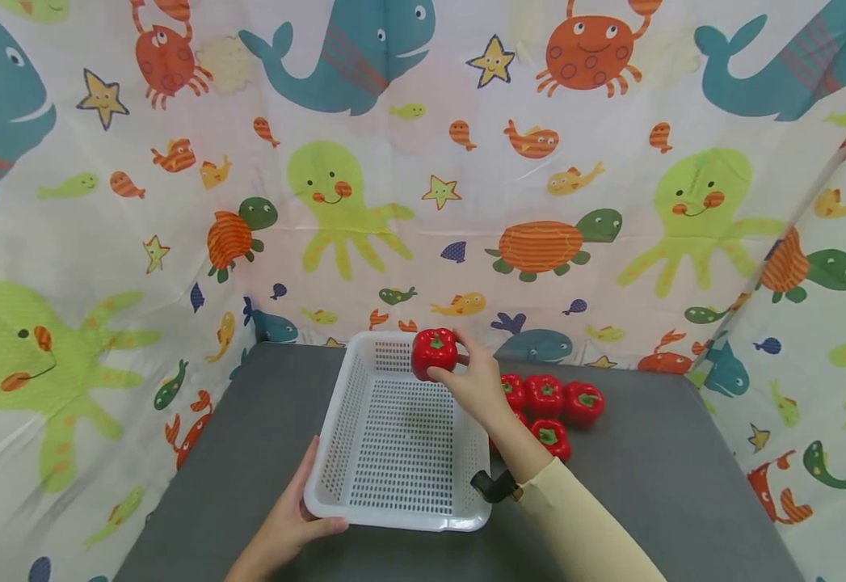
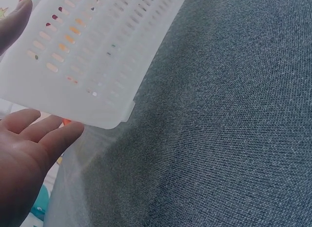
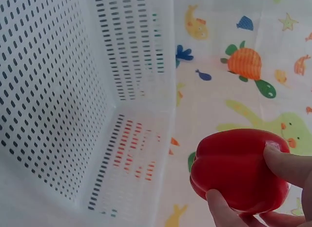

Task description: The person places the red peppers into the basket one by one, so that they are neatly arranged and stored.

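A white perforated plastic basket [image 1: 401, 440] sits on the dark table, with bare mesh floor showing inside. My left hand [image 1: 292, 517] holds its near left corner, thumb along the front wall and fingers on the left side. In the left wrist view the thumb and fingers sit on either side of the basket's corner [image 2: 97, 97]. My right hand [image 1: 479, 388] grips a red bell pepper [image 1: 434, 353], raised over the basket's far right corner. The right wrist view shows thumb and fingers around this pepper [image 3: 239, 168], beside the basket wall [image 3: 139, 56].
Several more red bell peppers [image 1: 582, 404] lie grouped on the table [image 1: 655, 485] right of the basket, partly hidden by the right forearm. A curtain [image 1: 423, 242] printed with sea animals hangs behind and along both sides. A dark device [image 1: 494, 487] is on the right wrist.
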Motion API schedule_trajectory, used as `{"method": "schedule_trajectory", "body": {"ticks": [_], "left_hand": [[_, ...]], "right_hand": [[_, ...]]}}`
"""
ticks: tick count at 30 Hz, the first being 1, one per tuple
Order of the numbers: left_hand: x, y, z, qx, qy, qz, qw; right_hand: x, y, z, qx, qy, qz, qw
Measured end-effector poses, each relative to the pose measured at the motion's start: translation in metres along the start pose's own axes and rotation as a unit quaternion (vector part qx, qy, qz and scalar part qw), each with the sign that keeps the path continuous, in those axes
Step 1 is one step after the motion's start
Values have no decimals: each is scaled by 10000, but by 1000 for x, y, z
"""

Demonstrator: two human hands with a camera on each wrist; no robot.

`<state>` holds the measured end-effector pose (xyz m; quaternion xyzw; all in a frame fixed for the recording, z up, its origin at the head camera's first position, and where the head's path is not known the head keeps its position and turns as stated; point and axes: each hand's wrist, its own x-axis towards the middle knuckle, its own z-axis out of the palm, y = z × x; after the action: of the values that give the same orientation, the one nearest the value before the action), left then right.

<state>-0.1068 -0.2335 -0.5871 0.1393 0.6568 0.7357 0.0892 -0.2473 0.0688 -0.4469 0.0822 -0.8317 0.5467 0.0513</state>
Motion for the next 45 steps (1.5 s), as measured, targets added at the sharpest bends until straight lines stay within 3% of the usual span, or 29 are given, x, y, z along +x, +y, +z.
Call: {"method": "schedule_trajectory", "body": {"ticks": [21, 29, 37, 45], "left_hand": [[3, 9, -2, 19, 101, -301, 9995], [10, 14, -3, 71, 216, -206, 9995], [5, 15, -4, 19, 62, -354, 9994], [11, 15, -2, -147, 105, -322, 9993]], "right_hand": [[41, 19, 58, 152, -262, 449, 9985], [57, 24, 78, -15, -282, 647, 9975], [58, 39, 102, 78, -351, 1127, 9930], [65, 54, 115, -57, -339, 1144, 9928]]}}
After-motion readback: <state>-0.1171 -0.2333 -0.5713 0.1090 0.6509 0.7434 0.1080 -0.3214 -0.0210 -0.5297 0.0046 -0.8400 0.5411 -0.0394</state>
